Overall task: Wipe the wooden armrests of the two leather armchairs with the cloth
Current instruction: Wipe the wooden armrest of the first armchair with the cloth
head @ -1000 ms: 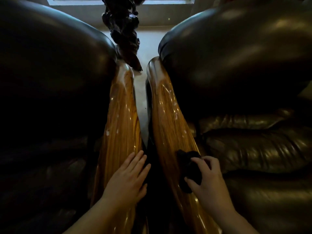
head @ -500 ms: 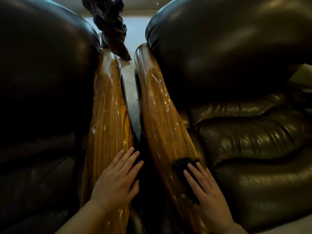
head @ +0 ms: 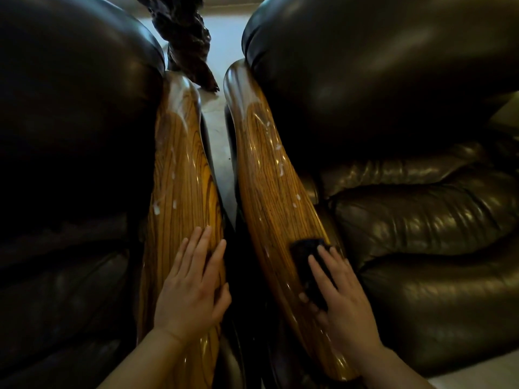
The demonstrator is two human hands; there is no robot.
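Right hand (head: 341,301): went from pinching the dark cloth (head: 306,265) in curled fingers to lying flat over it, fingers extended. Cloth: flattened beneath the palm, its bunched end shown beyond the fingertips.

Setting: home sitting room; two dark leather armchairs (head: 393,113) side by side, padded and glossy; polished wooden armrests (head: 269,175) with bold grain; pale floor (head: 222,141) in the gap between; dark carved wooden ornament (head: 182,32) standing beyond.
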